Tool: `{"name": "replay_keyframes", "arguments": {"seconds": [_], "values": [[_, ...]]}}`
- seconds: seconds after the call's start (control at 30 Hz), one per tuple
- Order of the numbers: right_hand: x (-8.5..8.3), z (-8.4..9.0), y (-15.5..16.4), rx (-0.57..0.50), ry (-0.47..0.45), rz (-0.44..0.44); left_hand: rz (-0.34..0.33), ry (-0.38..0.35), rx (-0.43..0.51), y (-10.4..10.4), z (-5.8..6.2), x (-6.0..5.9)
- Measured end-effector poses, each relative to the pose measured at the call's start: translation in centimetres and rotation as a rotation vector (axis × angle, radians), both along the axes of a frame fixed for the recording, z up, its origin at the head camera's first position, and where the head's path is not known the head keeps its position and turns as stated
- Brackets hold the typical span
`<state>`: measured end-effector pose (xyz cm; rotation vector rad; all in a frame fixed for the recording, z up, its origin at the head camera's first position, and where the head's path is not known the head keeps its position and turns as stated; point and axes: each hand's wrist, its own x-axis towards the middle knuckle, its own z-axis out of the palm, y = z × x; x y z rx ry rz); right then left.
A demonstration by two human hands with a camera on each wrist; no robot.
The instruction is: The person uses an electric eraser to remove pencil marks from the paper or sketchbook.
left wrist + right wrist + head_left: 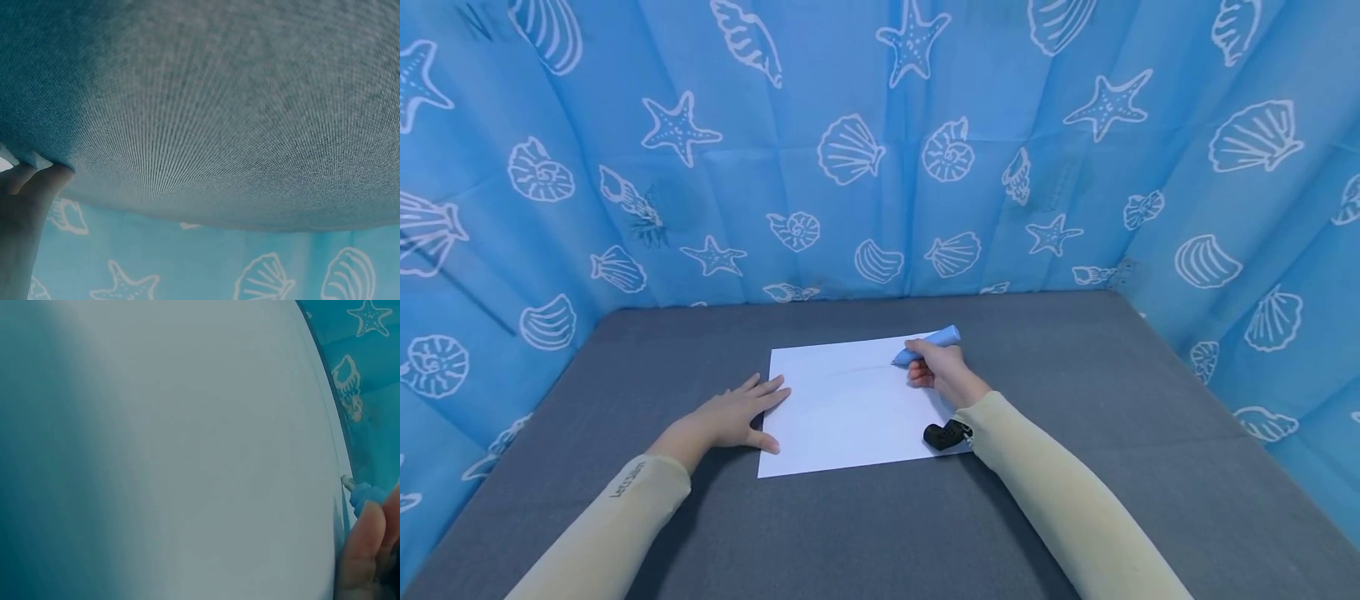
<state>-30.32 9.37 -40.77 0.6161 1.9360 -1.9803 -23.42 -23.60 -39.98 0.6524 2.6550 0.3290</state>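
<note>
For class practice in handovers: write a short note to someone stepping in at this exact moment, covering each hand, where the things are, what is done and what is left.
Left hand: flat, fingers spread, pressing the left edge of the white sheet on the grey table.
Right hand: grips the blue pen, tip on the sheet near its top right.
Done: a faint line runs leftward from the tip across the upper part of the sheet.
Left: the sheet below that line is blank. A small black wrist device sits over the sheet's lower right corner.
</note>
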Motion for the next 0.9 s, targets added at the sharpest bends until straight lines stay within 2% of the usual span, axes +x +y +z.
{"name": "replay_keyframes", "arguments": {"seconds": [0.53, 0.9], "values": [[0.22, 0.16, 0.40, -0.003, 0.001, -0.004, -0.005, -0.002, 0.008, -0.03, -0.05, -0.03], [0.39, 0.44, 0.60, -0.019, -0.014, -0.054, 0.001, 0.001, 0.002, -0.01, -0.06, 0.10]]}}
